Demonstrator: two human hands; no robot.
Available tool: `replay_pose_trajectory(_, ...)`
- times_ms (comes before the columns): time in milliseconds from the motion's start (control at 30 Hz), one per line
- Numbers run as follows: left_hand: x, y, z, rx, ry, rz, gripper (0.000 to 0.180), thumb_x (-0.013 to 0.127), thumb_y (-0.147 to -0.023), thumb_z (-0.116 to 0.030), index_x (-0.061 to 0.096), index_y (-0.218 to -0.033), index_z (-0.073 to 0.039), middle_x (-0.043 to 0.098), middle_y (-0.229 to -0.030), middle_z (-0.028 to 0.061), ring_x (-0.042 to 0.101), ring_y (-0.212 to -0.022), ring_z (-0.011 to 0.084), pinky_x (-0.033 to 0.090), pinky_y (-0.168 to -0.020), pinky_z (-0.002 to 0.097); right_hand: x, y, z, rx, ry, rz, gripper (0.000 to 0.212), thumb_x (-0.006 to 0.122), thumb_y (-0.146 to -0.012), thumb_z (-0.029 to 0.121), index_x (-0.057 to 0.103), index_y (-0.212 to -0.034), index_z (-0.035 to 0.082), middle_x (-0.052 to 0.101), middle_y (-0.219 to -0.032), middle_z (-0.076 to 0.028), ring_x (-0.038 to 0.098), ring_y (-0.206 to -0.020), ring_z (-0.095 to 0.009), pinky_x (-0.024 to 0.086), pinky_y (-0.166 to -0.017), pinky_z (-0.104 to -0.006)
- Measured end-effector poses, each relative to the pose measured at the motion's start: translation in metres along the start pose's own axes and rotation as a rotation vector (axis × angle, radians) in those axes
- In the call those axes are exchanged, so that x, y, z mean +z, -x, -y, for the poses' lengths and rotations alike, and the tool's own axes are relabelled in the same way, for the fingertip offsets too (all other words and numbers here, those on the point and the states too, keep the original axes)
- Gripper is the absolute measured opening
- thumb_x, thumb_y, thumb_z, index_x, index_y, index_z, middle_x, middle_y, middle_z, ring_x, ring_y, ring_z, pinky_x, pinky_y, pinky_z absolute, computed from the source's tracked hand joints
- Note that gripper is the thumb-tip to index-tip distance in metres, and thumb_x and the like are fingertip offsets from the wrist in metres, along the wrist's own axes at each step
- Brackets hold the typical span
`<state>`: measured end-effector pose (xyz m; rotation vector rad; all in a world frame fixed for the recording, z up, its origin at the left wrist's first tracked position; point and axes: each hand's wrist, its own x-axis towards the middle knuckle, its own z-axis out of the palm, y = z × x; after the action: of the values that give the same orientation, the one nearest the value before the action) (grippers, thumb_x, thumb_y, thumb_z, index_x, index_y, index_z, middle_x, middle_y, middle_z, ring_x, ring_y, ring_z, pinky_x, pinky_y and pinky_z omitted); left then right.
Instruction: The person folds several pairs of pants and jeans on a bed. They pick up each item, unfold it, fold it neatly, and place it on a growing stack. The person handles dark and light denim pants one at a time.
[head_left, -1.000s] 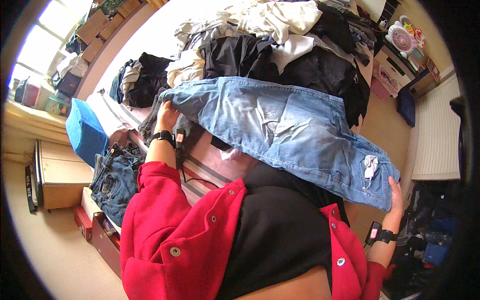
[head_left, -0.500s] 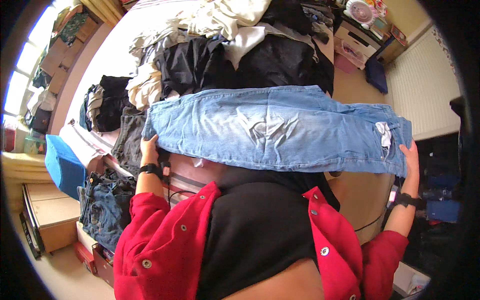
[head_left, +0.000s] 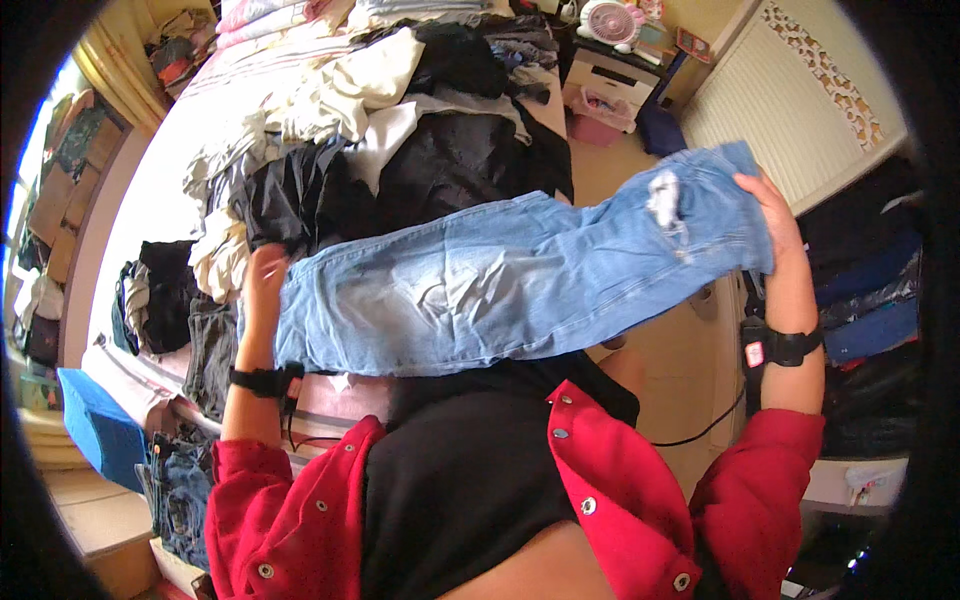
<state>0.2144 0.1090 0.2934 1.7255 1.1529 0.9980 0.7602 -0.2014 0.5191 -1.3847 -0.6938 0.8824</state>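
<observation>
A pair of light blue jeans [head_left: 440, 290], folded lengthwise, stretches sideways in front of my body. My right hand [head_left: 775, 215] grips the waist end, thumb on the near face, and that end is raised and tilted up. White cloth [head_left: 663, 198] shows near the waistband, and a faded, creased patch lies mid-leg. At the hem end, my left hand [head_left: 266, 275] is by the upper corner of the leg; its fingers are blurred, so their hold cannot be made out. Both wrists wear black bands.
Beyond the jeans, a bed holds piled black clothes [head_left: 450, 155] and cream clothes [head_left: 345, 90]. Dark folded garments [head_left: 165, 295] lie at its left. A blue box-like object [head_left: 100, 425] and stacked dark jeans [head_left: 185, 490] stand nearer left. At the back right is a fan [head_left: 612, 24].
The jeans' waist end has swung up and away with my right hand. My left hand has shifted from the hem's lower corner toward its upper corner. The view has turned rightward.
</observation>
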Motion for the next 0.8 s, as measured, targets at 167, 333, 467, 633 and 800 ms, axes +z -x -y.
replay_pose_trajectory(167, 0.123, 0.005, -0.178, 0.536, 0.288, 0.806, 0.088, 0.078, -0.070, -0.025, 0.026, -0.138, -0.008, 0.040, -0.135, 0.0136, 0.045, -0.120, 0.0257, 0.038, -0.097, 0.0398, 0.116, -0.001, -0.002, -0.036, -0.070, 0.169, 0.032, 0.055, -0.083, 0.012, 0.053, -0.114, 0.001, 0.063, -0.098, -0.009, 0.061, -0.090, -0.018, 0.051, -0.080, -0.0331)
replay_pose_trajectory(333, 0.190, 0.050, -0.255, 0.395, 0.550, 0.694, 0.102, 0.076, -0.073, -0.025, 0.006, -0.145, -0.006, 0.028, -0.141, 0.0195, 0.027, -0.131, 0.0249, 0.024, -0.106, 0.0322, 0.194, -0.010, -0.040, -0.053, -0.371, 0.186, 0.015, 0.057, -0.087, 0.018, 0.056, -0.095, 0.006, 0.060, -0.089, -0.003, 0.060, -0.081, -0.015, 0.049, -0.076, -0.0304)
replay_pose_trajectory(467, 0.192, 0.049, -0.242, -0.065, 1.100, 0.610, 0.058, 0.049, -0.093, -0.009, 0.020, -0.143, -0.007, 0.043, -0.132, 0.0053, 0.041, -0.119, 0.0141, 0.030, -0.101, 0.0282, 0.209, 0.010, -0.064, -0.141, -0.223, 0.400, 0.077, 0.074, -0.076, 0.028, 0.030, -0.133, 0.002, 0.049, -0.120, -0.009, 0.046, -0.112, -0.018, 0.034, -0.099, -0.0329)
replay_pose_trajectory(633, 0.188, 0.033, -0.210, -0.038, 0.873, 0.640, 0.046, 0.044, -0.091, -0.003, 0.037, -0.137, -0.006, 0.047, -0.128, 0.0049, 0.043, -0.118, 0.0160, 0.030, -0.102, 0.0292, 0.206, 0.003, -0.098, -0.354, 0.226, 0.149, 0.056, 0.064, -0.075, 0.007, 0.043, -0.127, 0.000, 0.058, -0.106, -0.008, 0.054, -0.101, -0.019, 0.041, -0.090, -0.0310)
replay_pose_trajectory(800, 0.121, -0.043, -0.212, 0.320, 0.204, 0.487, 0.026, 0.050, -0.088, -0.007, 0.055, -0.113, -0.001, 0.062, -0.103, 0.0081, 0.059, -0.096, 0.0192, 0.046, -0.089, 0.0324, 0.131, -0.057, -0.040, -0.250, -0.032, 0.019, 0.032, 0.047, -0.066, -0.005, 0.060, -0.095, 0.000, 0.061, -0.086, -0.005, 0.059, -0.077, -0.018, 0.050, -0.076, -0.0336)
